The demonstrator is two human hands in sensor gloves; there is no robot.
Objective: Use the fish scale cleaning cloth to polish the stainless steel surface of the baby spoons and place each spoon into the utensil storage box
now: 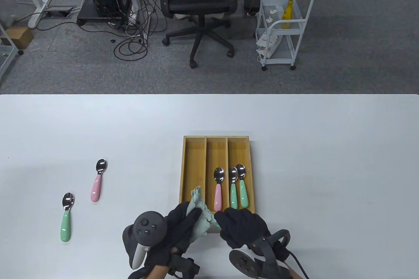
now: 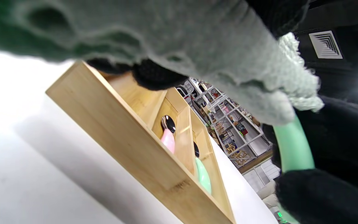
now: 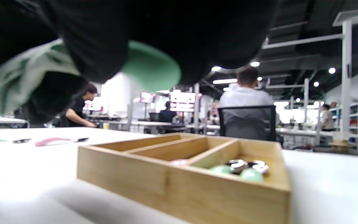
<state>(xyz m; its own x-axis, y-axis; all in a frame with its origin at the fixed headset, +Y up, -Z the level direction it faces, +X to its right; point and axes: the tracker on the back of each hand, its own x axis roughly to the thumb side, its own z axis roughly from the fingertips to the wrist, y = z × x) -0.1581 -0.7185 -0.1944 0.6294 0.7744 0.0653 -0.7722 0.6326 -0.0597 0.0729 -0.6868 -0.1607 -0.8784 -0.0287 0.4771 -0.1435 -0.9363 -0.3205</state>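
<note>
Three spoons already lie in the wooden storage box (image 1: 193, 174): a pink one (image 1: 218, 190) in the middle slot, two green (image 1: 238, 187) in the right. We grip a fourth, green-handled spoon (image 2: 292, 146) in our right hand (image 1: 242, 228) while our left hand (image 1: 176, 230) wraps the cloth (image 1: 199, 208) round its bowl. Two more, a pink spoon (image 1: 97, 181) and a green spoon (image 1: 66, 217), wait unpolished at the table's left.
</note>
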